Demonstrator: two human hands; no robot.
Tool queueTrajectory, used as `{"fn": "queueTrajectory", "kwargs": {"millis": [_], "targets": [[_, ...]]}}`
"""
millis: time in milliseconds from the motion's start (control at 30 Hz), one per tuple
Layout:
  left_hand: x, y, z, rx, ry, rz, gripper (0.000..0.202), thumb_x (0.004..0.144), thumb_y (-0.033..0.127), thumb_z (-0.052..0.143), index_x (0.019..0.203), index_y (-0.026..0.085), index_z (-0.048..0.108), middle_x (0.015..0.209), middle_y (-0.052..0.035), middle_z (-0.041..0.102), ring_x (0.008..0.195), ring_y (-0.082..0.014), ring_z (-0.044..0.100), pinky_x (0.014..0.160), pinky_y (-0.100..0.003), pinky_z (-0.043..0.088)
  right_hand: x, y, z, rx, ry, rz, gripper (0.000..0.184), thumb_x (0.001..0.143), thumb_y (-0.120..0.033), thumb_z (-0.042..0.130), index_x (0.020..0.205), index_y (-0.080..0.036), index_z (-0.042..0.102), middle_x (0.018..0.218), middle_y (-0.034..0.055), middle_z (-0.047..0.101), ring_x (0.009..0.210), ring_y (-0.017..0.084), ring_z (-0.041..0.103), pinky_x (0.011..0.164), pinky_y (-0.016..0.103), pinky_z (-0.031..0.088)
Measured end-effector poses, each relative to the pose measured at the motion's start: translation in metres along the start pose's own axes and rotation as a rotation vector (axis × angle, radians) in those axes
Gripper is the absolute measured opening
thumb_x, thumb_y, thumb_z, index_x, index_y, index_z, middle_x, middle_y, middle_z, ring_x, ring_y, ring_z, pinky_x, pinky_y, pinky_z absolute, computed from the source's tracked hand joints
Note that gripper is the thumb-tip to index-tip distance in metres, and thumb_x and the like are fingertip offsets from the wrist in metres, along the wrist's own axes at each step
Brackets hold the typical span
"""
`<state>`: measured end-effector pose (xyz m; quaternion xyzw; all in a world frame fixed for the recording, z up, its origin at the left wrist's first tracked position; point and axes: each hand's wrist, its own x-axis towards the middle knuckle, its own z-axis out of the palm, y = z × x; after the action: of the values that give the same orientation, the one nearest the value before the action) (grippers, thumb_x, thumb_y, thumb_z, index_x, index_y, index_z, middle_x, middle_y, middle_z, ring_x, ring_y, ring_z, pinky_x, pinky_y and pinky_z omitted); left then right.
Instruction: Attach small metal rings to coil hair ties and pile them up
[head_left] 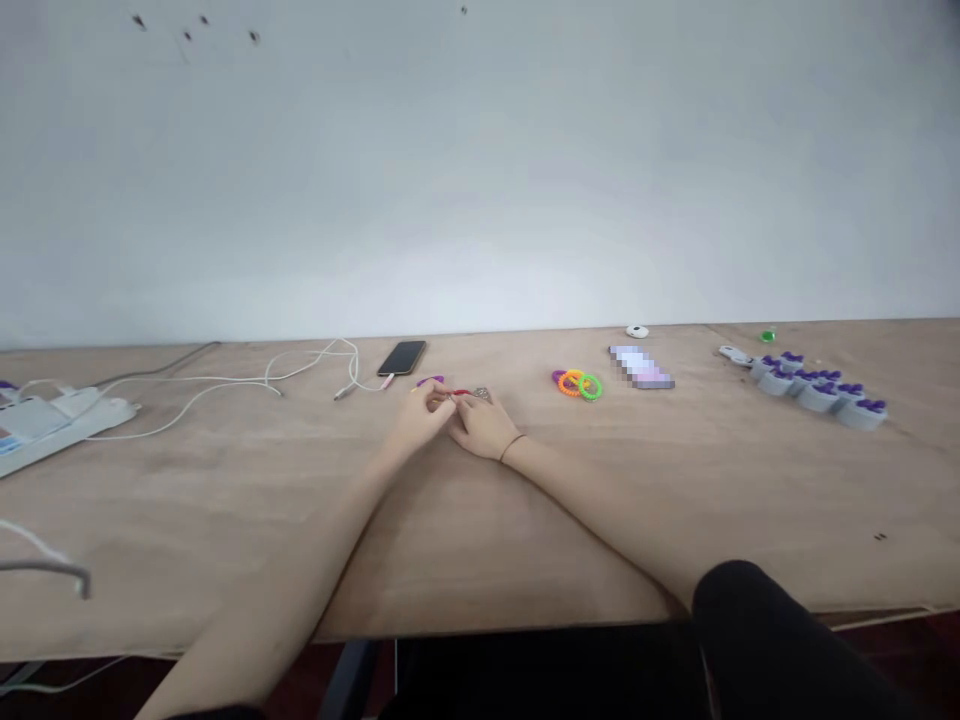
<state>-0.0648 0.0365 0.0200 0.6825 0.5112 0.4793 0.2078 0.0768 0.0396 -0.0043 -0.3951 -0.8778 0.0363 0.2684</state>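
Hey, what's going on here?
A person sits at a plywood table, with their left hand and right hand together, fingers on a small red item beside a small metal piece. A phone lies just behind. Coloured spiral bands and purple-topped white tubs sit to the right.

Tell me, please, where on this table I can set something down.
Bare wood lies on the table in front of the colored rings and purple-topped cups, right of the right hand; also left of the left hand. It is crowded around the cups and the cables.
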Motion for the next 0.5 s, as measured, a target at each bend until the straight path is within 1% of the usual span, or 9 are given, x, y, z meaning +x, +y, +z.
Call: {"fn": "queueTrajectory", "kwargs": {"millis": [67,133,233,300,400,467,500], "targets": [[-0.002,0.001,0.001,0.027,-0.031,0.043,0.021,0.069,0.029,0.055,0.085,0.016,0.054,0.088,-0.0067,0.068,0.082,-0.0205,0.065,0.079,-0.035,0.051,-0.018,0.002,-0.009,0.011,0.027,-0.053,0.03,0.082,-0.023,0.046,0.11,-0.013,0.05,0.11,0.0135,0.058,0.103,0.023,0.05,0.096,0.042,0.029],[-0.005,0.005,0.002,0.024,-0.09,0.06,0.02,0.072,0.028,0.051,0.089,0.017,0.052,0.092,-0.0068,0.068,0.083,-0.0196,0.065,0.08,-0.034,0.05,-0.043,0.007,-0.023,0.053,0.041,-0.106,0.026,0.081,-0.019,0.047,0.106,-0.015,0.052,0.104,0.0106,0.059,0.093,0.02,0.053,0.084,0.034,0.038],[-0.014,0.015,0.008,0.037,-0.189,0.041,0.021,0.073,0.027,0.049,0.092,0.017,0.051,0.091,-0.0057,0.068,0.082,-0.0194,0.065,0.078,-0.033,0.05,-0.082,0.018,-0.046,0.107,0.051,-0.109,0.024,0.08,-0.016,0.047,0.103,-0.018,0.053,0.099,0.0064,0.06,0.079,0.016,0.055,0.07,0.027,0.04],[-0.021,0.022,0.014,0.076,-0.263,0.052,0.021,0.072,0.026,0.049,0.092,0.018,0.051,0.089,-0.0043,0.068,0.079,-0.0186,0.065,0.077,-0.032,0.05,-0.103,0.026,-0.058,0.122,0.061,-0.079,0.017,0.081,-0.015,0.046,0.095,-0.019,0.055,0.086,0.0033,0.061,0.07,0.014,0.055,0.064,0.025,0.039],[-0.032,0.032,0.026,0.164,-0.368,0.094,0.018,0.072,0.024,0.047,0.089,0.019,0.052,0.085,-0.001,0.068,0.073,-0.0163,0.063,0.071,-0.029,0.049,-0.122,0.036,-0.069,0.137,0.1,-0.025,0.013,0.082,-0.015,0.045,0.09,-0.019,0.056,0.08,0.0022,0.061,0.067,0.013,0.055,0.064,0.025,0.04],[-0.038,0.037,0.032,0.212,-0.419,0.126,0.019,0.072,0.022,0.046,0.089,0.02,0.053,0.083,0.0001,0.067,0.071,-0.0155,0.062,0.067,-0.027,0.047,-0.124,0.039,-0.071,0.134,0.119,0.001,0.015,0.083,-0.017,0.046,0.095,-0.019,0.055,0.086,0.0033,0.062,0.072,0.014,0.057,0.069,0.027,0.042],[-0.04,0.038,0.034,0.229,-0.436,0.143,0.02,0.072,0.022,0.045,0.091,0.02,0.053,0.082,0.0003,0.067,0.071,-0.0155,0.062,0.066,-0.026,0.047,-0.122,0.04,-0.07,0.124,0.135,0.015,0.019,0.082,-0.02,0.048,0.101,-0.019,0.054,0.093,0.0048,0.062,0.079,0.016,0.057,0.072,0.028,0.042]]}}
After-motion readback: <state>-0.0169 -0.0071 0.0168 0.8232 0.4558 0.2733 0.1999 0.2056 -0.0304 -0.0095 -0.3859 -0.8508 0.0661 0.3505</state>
